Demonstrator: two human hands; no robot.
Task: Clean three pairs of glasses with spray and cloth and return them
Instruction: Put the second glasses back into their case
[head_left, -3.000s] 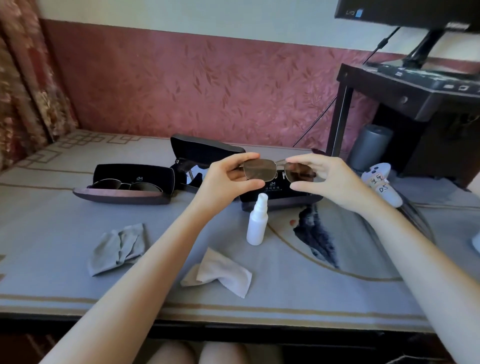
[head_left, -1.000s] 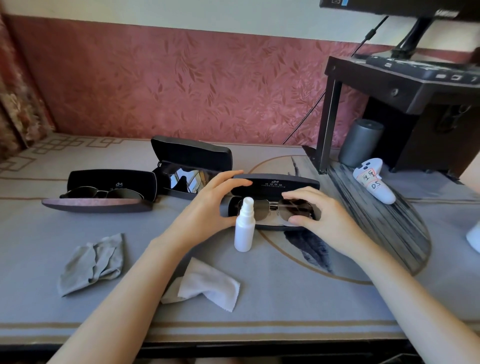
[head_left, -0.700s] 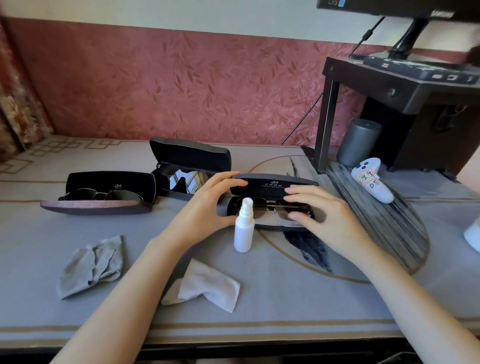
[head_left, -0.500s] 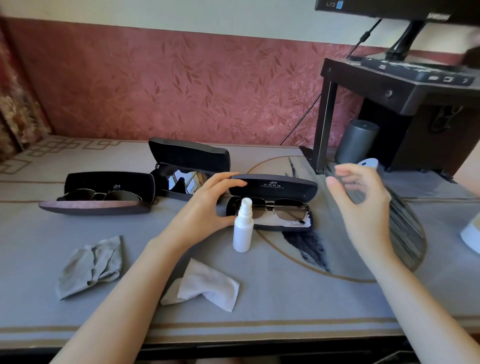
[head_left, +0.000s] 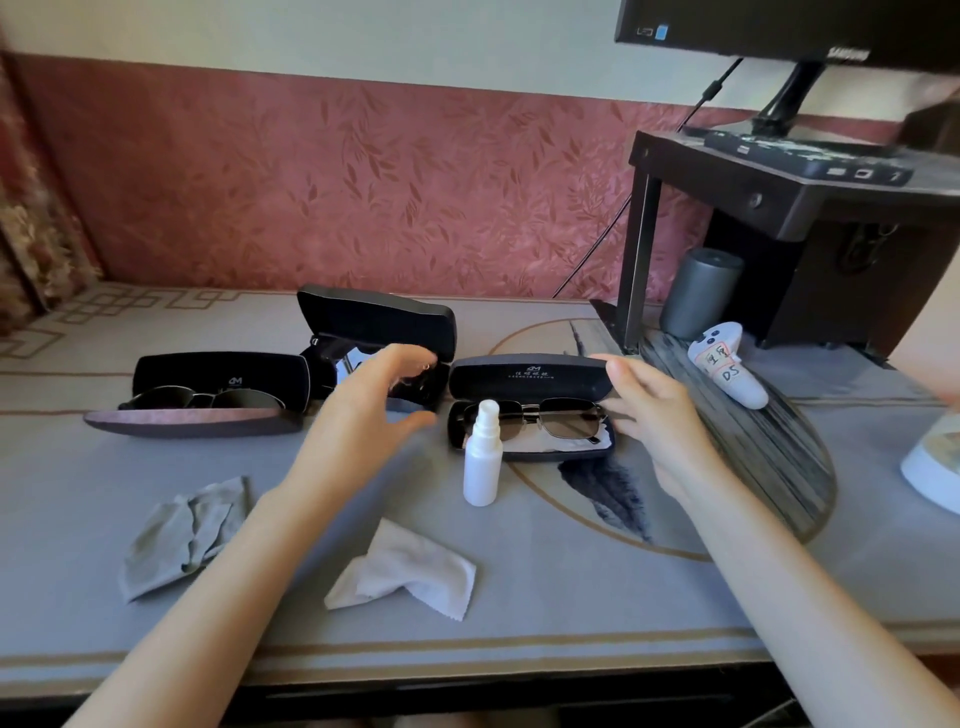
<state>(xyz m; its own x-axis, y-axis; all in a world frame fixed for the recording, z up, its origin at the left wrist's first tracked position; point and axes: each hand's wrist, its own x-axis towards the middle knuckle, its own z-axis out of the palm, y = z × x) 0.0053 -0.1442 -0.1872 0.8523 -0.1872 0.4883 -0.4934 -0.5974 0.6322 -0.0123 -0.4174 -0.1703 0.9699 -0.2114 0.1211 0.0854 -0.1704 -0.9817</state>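
Left hand (head_left: 363, 410): spread loose, thumb and fingers apart, holding nothing. It hovers above the counter (head_left: 571, 597) between the middle case (head_left: 374, 322) and the right case (head_left: 524, 376), and blocks part of the middle case's tray.

Right hand (head_left: 657, 415): also loose and empty, fingers relaxed. Thumb sits at the right end of the right case's lid, fingers at the tray's right end. Can't tell if it's actually touching.

Right case is open, lid up. Glasses (head_left: 550, 421) lie inside the tray, lenses facing up, on a pale lining.

Spray bottle (head_left: 483, 457): white, upright, cap on, just in front of the right case's left end. It overlaps that end from this angle.

White cloth (head_left: 410, 571): crumpled on the counter, near edge, in front of the bottle. Grey cloth (head_left: 182, 535): crumpled, further left, well apart from the white one.

Middle case is open with the lid tilted back. One shiny lens (head_left: 347, 364) shows inside; the rest is hidden behind the left hand.

Left case (head_left: 208, 421) is open, with dark sunglasses (head_left: 208, 400) lying in it. It sits just beside the middle case.

Right side: a white controller (head_left: 727, 364) with a handwritten label lies on the counter. A grey cylinder (head_left: 701, 291) stands under a dark stand (head_left: 779, 192), which carries a monitor (head_left: 779, 26).
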